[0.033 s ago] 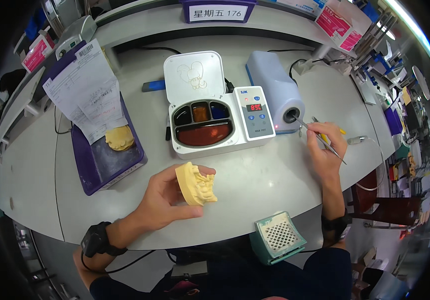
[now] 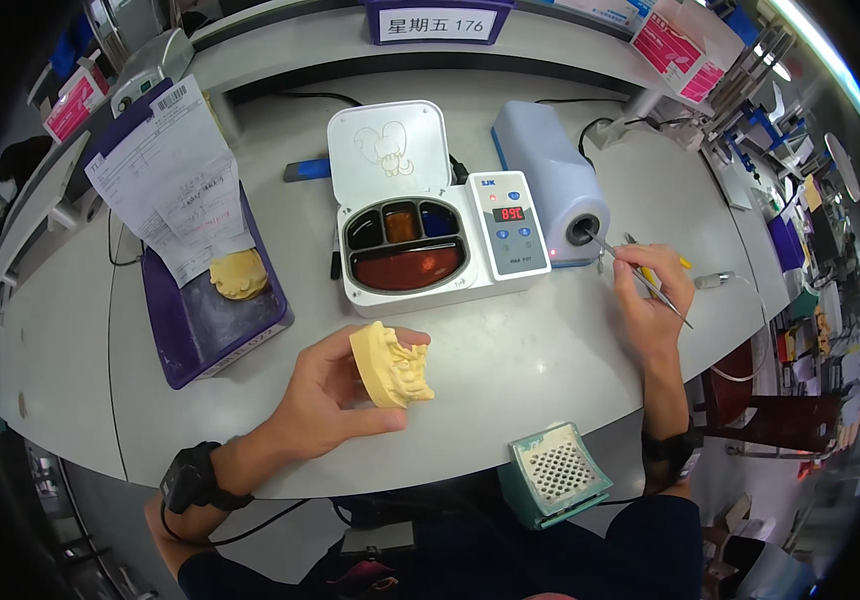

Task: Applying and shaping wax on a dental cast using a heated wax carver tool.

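In my left hand [image 2: 335, 390] is a pale yellow dental model [image 2: 392, 368], gripped between thumb and fingers with its teeth turned to the right. My right hand [image 2: 655, 295] pinches a slim metal wax carver [image 2: 640, 272]. The carver's far tip sits in the round dark opening of a blue-grey induction heater [image 2: 555, 175]. Between the hands and farther back stands a white wax pot [image 2: 405, 303], its lid up. Dark, amber and blue wax fill its small wells, and reddish-brown wax fills the large one.
A purple tray [image 2: 175, 355] on the left holds another yellow dental model [image 2: 239, 275] and a paper slip [image 2: 175, 190]. At the table's front edge is a green box with a perforated top [image 2: 557, 470]. A yellow-handled tool [image 2: 685, 263] lies behind my right hand.
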Demonstrator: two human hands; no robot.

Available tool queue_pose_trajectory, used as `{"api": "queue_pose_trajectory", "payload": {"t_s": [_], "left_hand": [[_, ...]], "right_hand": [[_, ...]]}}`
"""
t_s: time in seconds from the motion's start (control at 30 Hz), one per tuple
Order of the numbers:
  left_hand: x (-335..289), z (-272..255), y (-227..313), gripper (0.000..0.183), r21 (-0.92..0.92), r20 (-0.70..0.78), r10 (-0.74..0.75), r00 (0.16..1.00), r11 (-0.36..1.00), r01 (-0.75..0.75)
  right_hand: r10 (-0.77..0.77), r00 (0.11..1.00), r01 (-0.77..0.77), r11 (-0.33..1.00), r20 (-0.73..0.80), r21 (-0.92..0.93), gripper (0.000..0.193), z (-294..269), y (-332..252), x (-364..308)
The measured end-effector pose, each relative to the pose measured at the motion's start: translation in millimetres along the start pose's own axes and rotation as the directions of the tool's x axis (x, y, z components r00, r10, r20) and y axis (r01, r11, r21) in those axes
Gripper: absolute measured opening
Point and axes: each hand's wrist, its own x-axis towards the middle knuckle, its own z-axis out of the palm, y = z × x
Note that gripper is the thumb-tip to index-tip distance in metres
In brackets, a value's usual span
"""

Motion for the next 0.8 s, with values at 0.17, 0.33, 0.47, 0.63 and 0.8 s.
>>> {"api": "queue_pose_trajectory", "payload": {"t_s": [0.17,0.33,0.47,0.63,0.8], "left_hand": [[-3,-6,-6,0.064,0.034,-0.095,0.020,0.995,0.999,-0.017],[-1,-6,-4,0.056,0.567,-0.048,0.229,0.972,0.808,-0.163],[-1,-2,3,0.057,0.640,-0.090,0.226,0.970,0.759,-0.118],[-5,-1,-3,0.054,0.615,-0.106,0.343,0.933,0.760,-0.209],[-4,-2,4,0.054,0.742,-0.045,0.440,0.897,0.616,-0.265]], "right_hand": [[0.041,0.999,-0.040,0.998,-0.012,0.051,0.016,12,3,-1],[0.105,0.994,-0.104,0.994,0.020,-0.041,0.014,3,2,3],[0.358,0.933,-0.330,0.891,-0.034,0.311,0.010,-10,15,2],[0.180,0.951,-0.306,0.667,0.252,0.679,0.012,11,-36,50],[0.039,0.847,-0.481,0.480,0.530,0.734,0.012,56,-65,55]]}}
